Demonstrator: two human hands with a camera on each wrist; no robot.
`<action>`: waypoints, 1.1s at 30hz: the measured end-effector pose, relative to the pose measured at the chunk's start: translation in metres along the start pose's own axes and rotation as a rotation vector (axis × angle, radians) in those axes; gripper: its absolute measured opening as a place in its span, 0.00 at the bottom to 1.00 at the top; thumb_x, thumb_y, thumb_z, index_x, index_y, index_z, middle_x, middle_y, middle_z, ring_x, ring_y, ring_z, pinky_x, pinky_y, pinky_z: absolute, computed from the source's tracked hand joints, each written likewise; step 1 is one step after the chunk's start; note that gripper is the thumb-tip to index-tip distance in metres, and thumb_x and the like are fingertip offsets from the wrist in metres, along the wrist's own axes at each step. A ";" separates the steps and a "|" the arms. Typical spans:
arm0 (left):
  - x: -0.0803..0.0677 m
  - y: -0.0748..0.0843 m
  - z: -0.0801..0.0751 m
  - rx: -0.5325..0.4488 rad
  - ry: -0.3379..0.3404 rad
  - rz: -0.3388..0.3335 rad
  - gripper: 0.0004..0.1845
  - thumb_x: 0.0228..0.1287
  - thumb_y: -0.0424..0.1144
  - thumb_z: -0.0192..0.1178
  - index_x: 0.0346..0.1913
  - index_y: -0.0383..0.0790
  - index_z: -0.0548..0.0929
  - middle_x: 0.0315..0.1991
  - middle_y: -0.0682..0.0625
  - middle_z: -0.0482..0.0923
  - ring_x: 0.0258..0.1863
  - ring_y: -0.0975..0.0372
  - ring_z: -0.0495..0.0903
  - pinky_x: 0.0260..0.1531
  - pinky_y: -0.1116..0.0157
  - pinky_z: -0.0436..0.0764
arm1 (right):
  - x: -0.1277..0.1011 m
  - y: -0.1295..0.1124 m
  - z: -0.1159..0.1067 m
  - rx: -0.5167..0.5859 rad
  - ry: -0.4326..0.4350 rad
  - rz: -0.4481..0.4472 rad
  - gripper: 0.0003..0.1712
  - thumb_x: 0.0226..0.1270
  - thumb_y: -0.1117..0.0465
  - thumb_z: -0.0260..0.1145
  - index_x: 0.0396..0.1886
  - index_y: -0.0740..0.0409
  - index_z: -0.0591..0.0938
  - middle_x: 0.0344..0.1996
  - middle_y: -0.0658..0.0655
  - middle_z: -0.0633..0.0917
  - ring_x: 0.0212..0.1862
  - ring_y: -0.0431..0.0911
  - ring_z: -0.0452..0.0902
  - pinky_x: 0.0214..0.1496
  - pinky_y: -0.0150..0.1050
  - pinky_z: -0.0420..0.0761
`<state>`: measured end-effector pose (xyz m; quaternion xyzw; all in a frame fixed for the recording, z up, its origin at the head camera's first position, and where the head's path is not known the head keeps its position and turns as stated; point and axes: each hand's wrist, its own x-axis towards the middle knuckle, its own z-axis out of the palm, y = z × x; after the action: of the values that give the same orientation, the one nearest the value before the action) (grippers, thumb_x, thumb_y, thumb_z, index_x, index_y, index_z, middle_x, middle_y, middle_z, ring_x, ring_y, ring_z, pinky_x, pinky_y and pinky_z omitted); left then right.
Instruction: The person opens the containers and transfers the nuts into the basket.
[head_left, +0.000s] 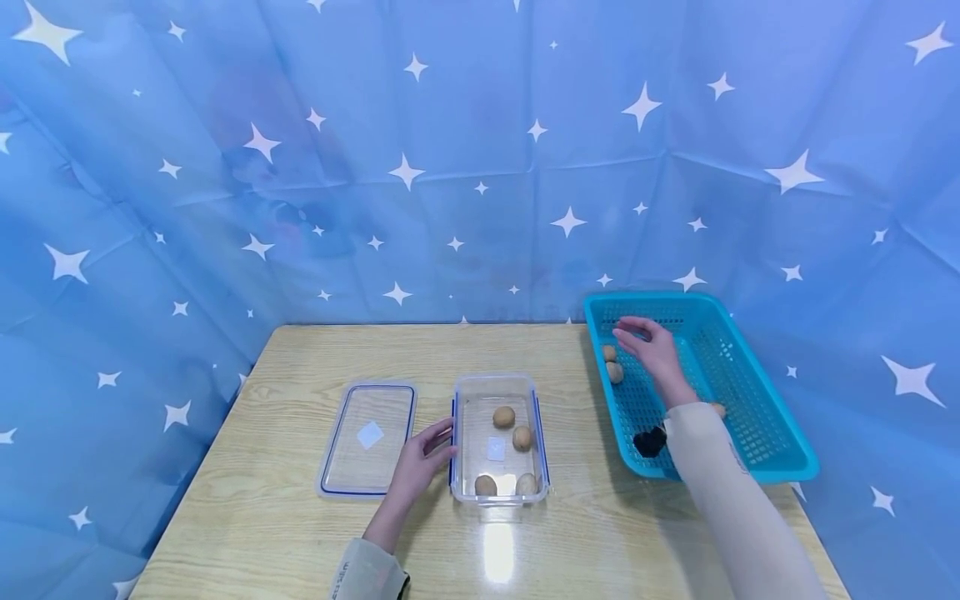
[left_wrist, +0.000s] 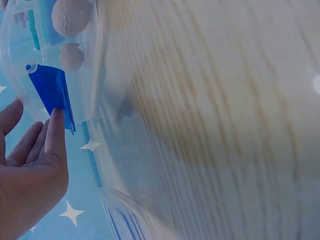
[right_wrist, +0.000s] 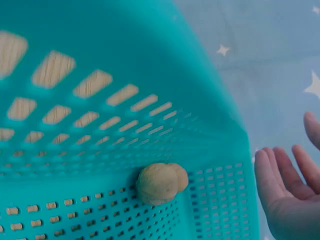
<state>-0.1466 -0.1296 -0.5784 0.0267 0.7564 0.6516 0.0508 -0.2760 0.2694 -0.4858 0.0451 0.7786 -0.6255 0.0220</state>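
The wooden bench (head_left: 300, 533) carries a turquoise perforated basket (head_left: 757, 400) at the right, a clear plastic container (head_left: 498, 392) with blue clips in the middle, and its flat lid (head_left: 367, 437) lying just left of it. The right hand (head_left: 651, 350) hovers inside the basket with fingers spread and released, holding nothing, just above two small tan walnuts (head_left: 612, 363) against the basket's left wall; a third shows by the sleeve. To my eye the pick would go best by coming straight down and pinching one nut from its free side, since they sit touching each other. The left hand (head_left: 426, 454) rests with straight fingers against the container's left wall, steadying it. Four walnuts (head_left: 504, 417) already lie inside: round, wrinkled, pale brown.
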 end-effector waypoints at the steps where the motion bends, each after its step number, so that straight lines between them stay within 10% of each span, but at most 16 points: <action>1: 0.000 0.000 0.000 0.000 -0.001 0.001 0.27 0.66 0.27 0.61 0.67 0.28 0.72 0.68 0.32 0.71 0.67 0.41 0.74 0.62 0.65 0.82 | -0.002 -0.001 0.001 0.004 -0.003 -0.002 0.35 0.74 0.48 0.59 0.74 0.60 0.65 0.69 0.62 0.70 0.65 0.44 0.75 0.57 0.20 0.81; 8: 0.002 -0.002 0.001 -0.004 -0.005 -0.001 0.27 0.65 0.27 0.62 0.67 0.29 0.72 0.67 0.33 0.72 0.67 0.42 0.74 0.63 0.64 0.81 | -0.019 -0.011 0.009 -0.069 -0.029 -0.040 0.37 0.74 0.44 0.60 0.74 0.58 0.65 0.71 0.64 0.70 0.54 0.29 0.74 0.68 0.35 0.80; 12: 0.003 -0.002 0.001 -0.014 -0.007 -0.003 0.27 0.65 0.27 0.62 0.68 0.29 0.71 0.67 0.32 0.72 0.67 0.42 0.74 0.64 0.62 0.80 | -0.027 -0.015 0.016 -0.101 -0.042 -0.065 0.35 0.74 0.44 0.59 0.73 0.56 0.67 0.71 0.63 0.71 0.62 0.43 0.76 0.72 0.53 0.76; 22: 0.002 0.000 0.001 -0.003 0.001 -0.004 0.27 0.66 0.26 0.61 0.67 0.29 0.72 0.67 0.33 0.72 0.66 0.42 0.74 0.63 0.64 0.81 | -0.043 -0.020 0.037 -0.115 -0.085 -0.095 0.32 0.74 0.47 0.61 0.71 0.58 0.69 0.71 0.62 0.72 0.71 0.57 0.68 0.74 0.57 0.72; 33: 0.001 0.000 0.001 0.001 -0.009 -0.003 0.27 0.66 0.26 0.60 0.68 0.28 0.71 0.68 0.31 0.71 0.67 0.41 0.73 0.63 0.64 0.81 | -0.052 -0.016 0.063 -0.116 -0.143 -0.144 0.26 0.73 0.51 0.63 0.66 0.57 0.75 0.66 0.61 0.77 0.63 0.48 0.78 0.63 0.31 0.82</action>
<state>-0.1477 -0.1287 -0.5787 0.0285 0.7566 0.6510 0.0554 -0.2277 0.2024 -0.4790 -0.0571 0.8113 -0.5808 0.0351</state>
